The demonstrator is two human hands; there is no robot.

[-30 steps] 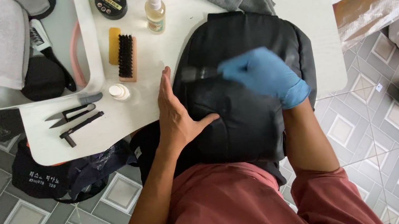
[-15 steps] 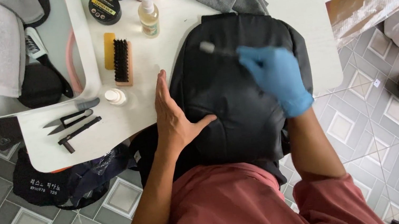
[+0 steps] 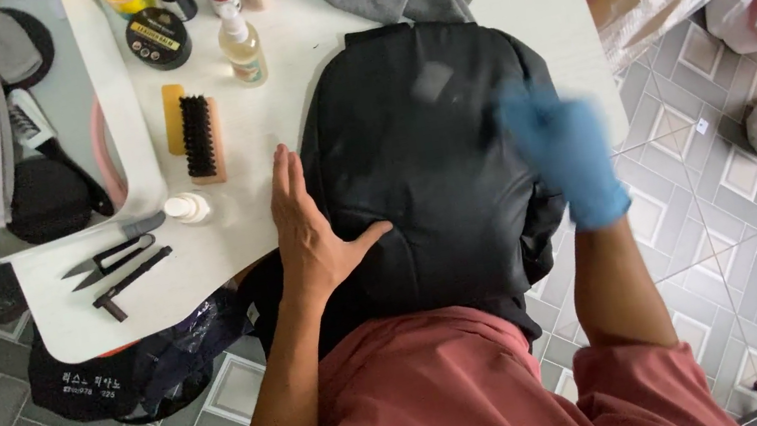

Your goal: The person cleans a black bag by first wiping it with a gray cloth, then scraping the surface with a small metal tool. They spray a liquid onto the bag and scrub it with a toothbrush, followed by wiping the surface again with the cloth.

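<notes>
A black, smooth-surfaced fabric backpack lies flat on the white desk, its lower end overhanging toward the person's lap. It shows a dull sheen, curved seam lines and a pale patch near the top. The bare left hand presses flat on its left edge, fingers spread, holding nothing. The blue-gloved right hand is motion-blurred over its right side; its grip cannot be made out. A wooden brush with black bristles lies left of the bare hand.

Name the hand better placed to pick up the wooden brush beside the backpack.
Probably left: the bare left hand rests near the wooden brush; the gloved right hand is across the black backpack.
</notes>
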